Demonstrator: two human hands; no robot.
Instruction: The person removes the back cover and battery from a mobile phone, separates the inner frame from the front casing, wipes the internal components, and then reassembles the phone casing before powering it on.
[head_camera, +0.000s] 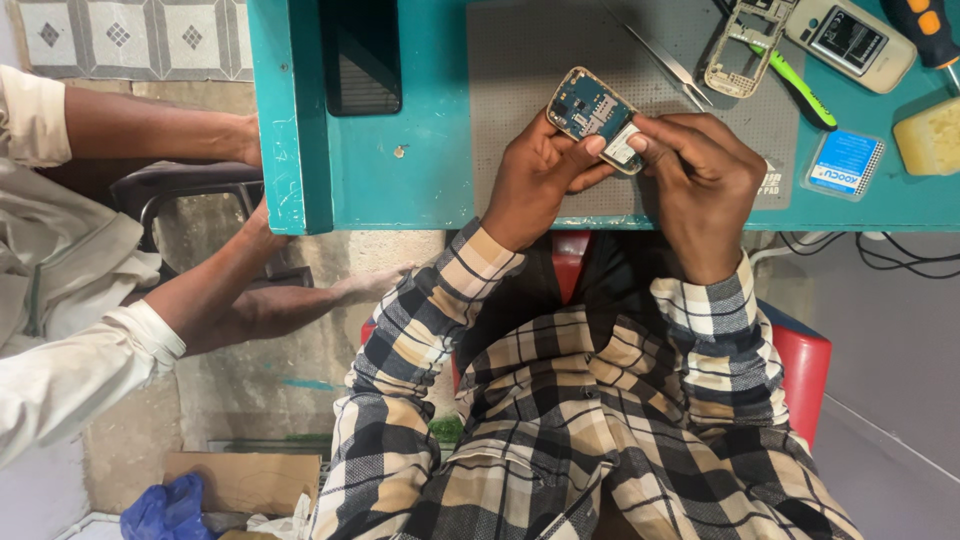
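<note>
- The left hand grips a small blue circuit board from below, fingers closed around its lower edge, holding it tilted over the grey work mat at the near edge of the teal table.
- The right hand pinches a small silver metal part at the board's lower right corner, thumb and forefinger closed narrowly on it.
- For this to go well, the left hand should probably keep the board steady while the right works the part gently and level, since it looks thin enough to bend.
- Tweezers lie on the mat just beyond the board, with a bare phone frame and a green-handled tool beside them.
- A battery, a blue packet and a yellow sponge sit further right.
- Another person's arms reach in at the left, well apart from the board.
</note>
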